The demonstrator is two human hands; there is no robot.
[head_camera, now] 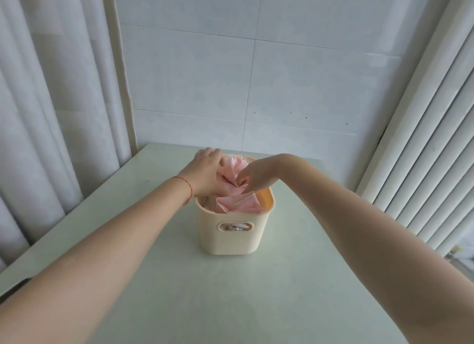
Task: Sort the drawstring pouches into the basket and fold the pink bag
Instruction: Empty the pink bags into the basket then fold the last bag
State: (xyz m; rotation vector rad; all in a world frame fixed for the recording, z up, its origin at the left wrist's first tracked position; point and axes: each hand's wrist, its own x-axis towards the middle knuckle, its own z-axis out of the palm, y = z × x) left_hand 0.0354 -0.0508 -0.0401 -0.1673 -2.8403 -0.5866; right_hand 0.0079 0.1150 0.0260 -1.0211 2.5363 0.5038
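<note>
Both hands are working over the cream basket (232, 237) on the pale bench (295, 279).

The pink bag (234, 174) is sitting crumpled in the basket's mouth. The left hand (205, 174) is lying on the bag's left side, fingers hidden behind it, grip unclear; the right hand (252, 175) is pinching a fold at its middle. Pouch fabric is showing through the basket's handle slot.

cream basket (232, 237), pink bag (237, 202), pale green table (230, 292), red wrist string (185, 183)

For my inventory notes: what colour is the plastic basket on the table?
Cream plastic basket, seen best in the head view.
</note>
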